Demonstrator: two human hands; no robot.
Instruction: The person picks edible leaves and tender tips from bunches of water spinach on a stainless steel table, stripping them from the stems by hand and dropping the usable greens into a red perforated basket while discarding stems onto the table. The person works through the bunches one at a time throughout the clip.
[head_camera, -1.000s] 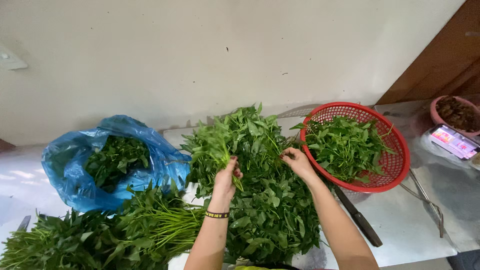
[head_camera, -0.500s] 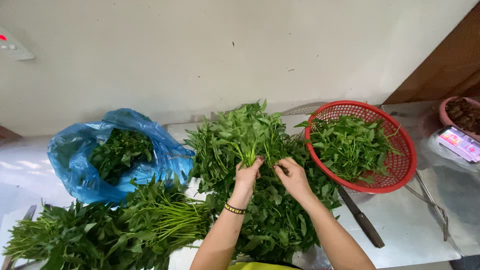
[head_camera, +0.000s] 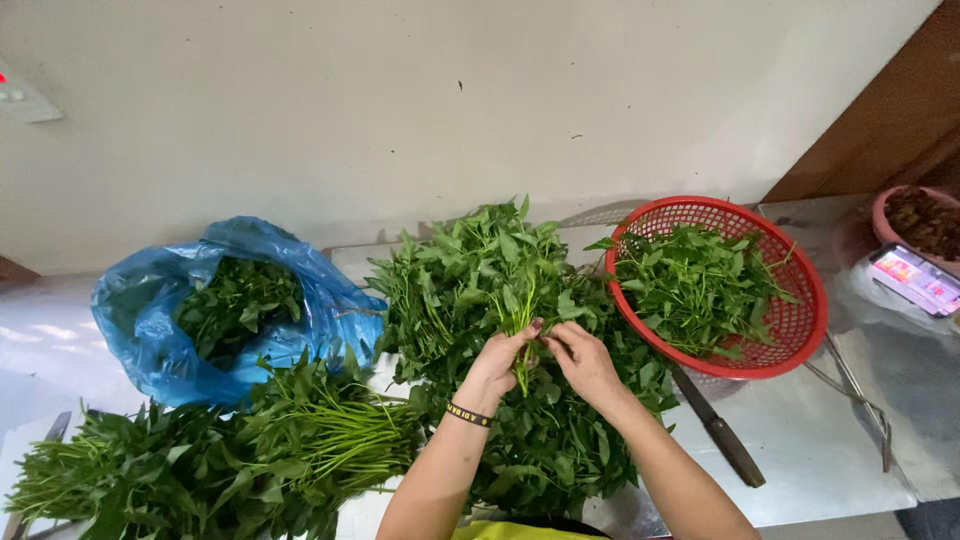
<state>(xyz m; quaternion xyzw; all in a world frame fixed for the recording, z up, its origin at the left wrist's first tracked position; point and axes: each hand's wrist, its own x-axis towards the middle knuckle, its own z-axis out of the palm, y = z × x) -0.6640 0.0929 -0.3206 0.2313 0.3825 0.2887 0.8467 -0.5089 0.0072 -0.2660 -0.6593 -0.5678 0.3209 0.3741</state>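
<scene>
A big heap of leafy green stems (head_camera: 480, 290) lies in the middle of the metal counter (head_camera: 820, 450). My left hand (head_camera: 497, 362), with a dark bracelet at the wrist, pinches a sprig of greens (head_camera: 520, 322) upright over the heap. My right hand (head_camera: 582, 362) is right beside it, fingertips closed on the same sprig's stem. To the right stands a round red plastic basket (head_camera: 800, 320) with picked leaves inside.
A blue plastic bag (head_camera: 140, 330) with greens sits at the left. A bundle of long-stemmed greens (head_camera: 230, 460) lies front left. A dark-handled knife (head_camera: 722, 440) lies beside the basket. A pink bowl (head_camera: 900, 215) and a flat colourful packet (head_camera: 915, 278) sit far right.
My hands have come together over the heap. The right hand drew in from near the basket and both now hold one sprig.
</scene>
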